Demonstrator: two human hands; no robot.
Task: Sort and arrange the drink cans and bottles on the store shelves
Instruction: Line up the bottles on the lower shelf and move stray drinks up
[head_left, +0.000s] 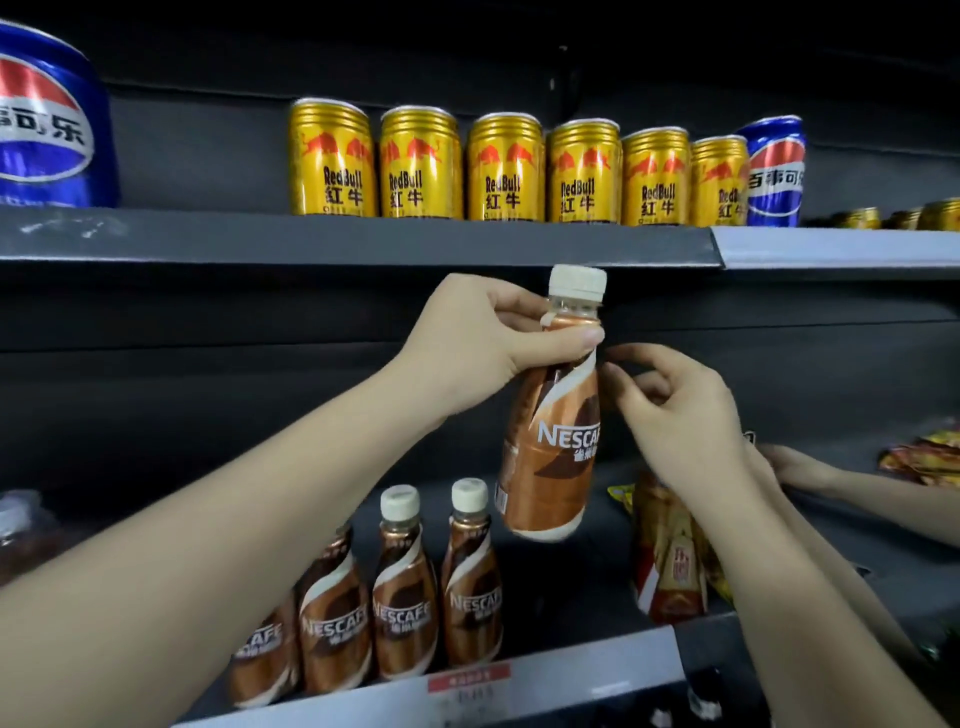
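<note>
My left hand (483, 343) grips a brown Nescafe bottle (556, 447) by its neck, just under the white cap, and holds it in the air in front of the lower shelf. My right hand (675, 410) hovers beside the bottle's right shoulder with fingers loosely curled, holding nothing; whether a fingertip touches the bottle is unclear. Below, a row of several matching Nescafe bottles (400, 597) stands on the lower shelf (571, 670). On the upper shelf (363, 239) stand several gold Red Bull cans (506, 169).
A large blue Pepsi can (47, 119) sits at the upper shelf's left end, a smaller Pepsi can (774, 174) right of the Red Bull row. A red-and-gold bottle (670, 561) stands under my right wrist. Another person's hand (800, 462) reaches in near snack packets (924, 457).
</note>
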